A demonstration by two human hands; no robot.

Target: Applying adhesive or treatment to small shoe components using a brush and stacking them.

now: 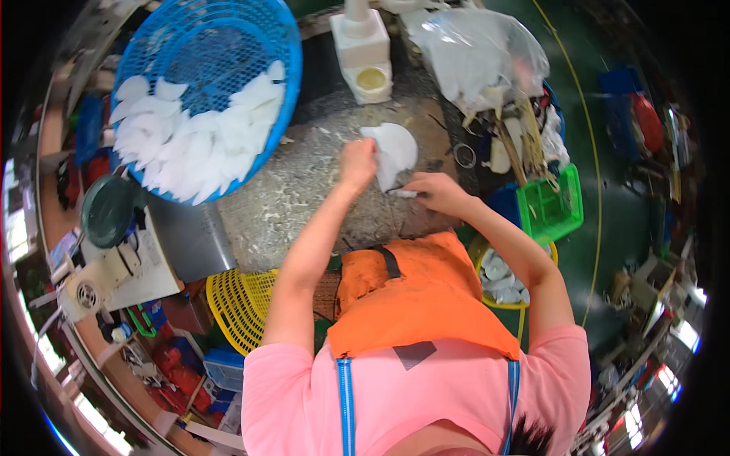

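Head view: the left hand (359, 163) was curled closed on the edge of a white piece (398, 150) above the grey worktop (281, 201); the right hand (439, 191) pinched a small pale object (403, 193) by its lower end.

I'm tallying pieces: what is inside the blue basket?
The blue basket holds a heap of overlapping white pieces, with bare mesh beyond. The lower pieces and the mesh under the heap are covered.
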